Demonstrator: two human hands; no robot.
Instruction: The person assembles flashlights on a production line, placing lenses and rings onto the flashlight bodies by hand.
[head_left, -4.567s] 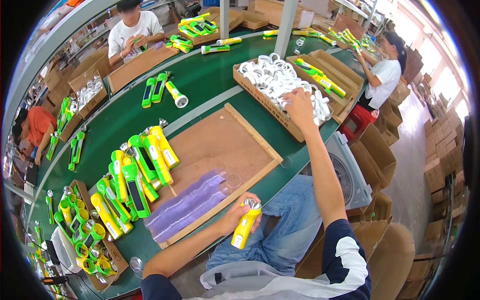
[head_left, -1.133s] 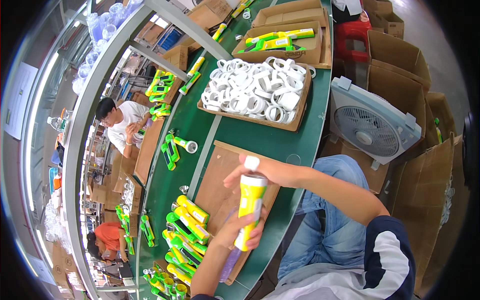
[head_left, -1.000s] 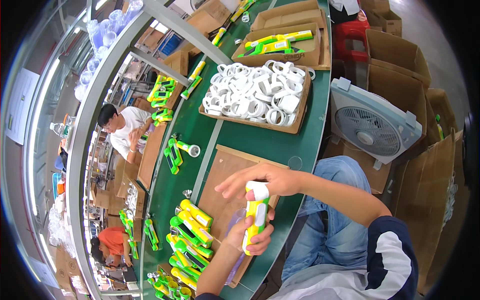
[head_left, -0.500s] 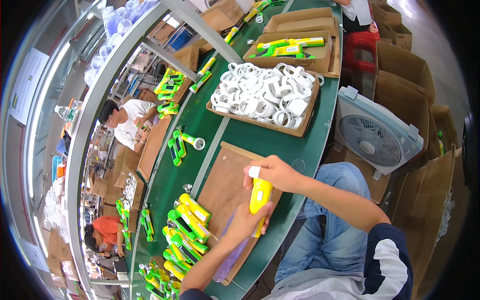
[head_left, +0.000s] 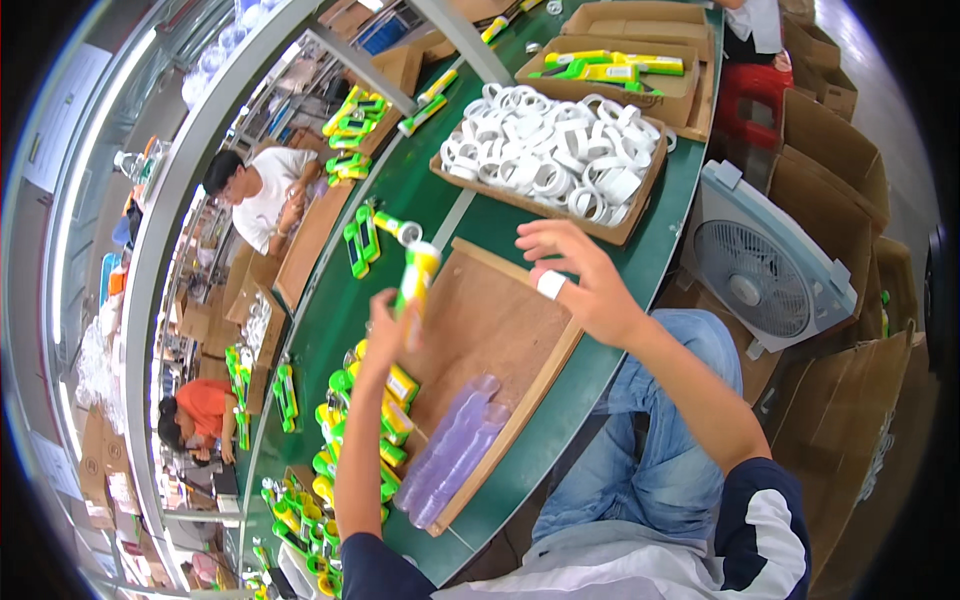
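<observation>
A green-topped desk [head_left: 500,225] curves through a busy workshop. One yellow-and-green flashlight [head_left: 418,275], slightly blurred, is gripped in the fingers of the left hand [head_left: 383,325] near the left edge of a wooden board [head_left: 500,320]; half a second earlier, both hands met on it. The right hand [head_left: 590,285] is now apart, fingers spread, a white band [head_left: 550,284] around its thumb. Two rows of thin, clear purple discs [head_left: 455,460] lie by the desk's near edge. Three flashlights [head_left: 362,242] rest beyond; glossy white rings [head_left: 550,145] fill one cardboard box [head_left: 645,195].
</observation>
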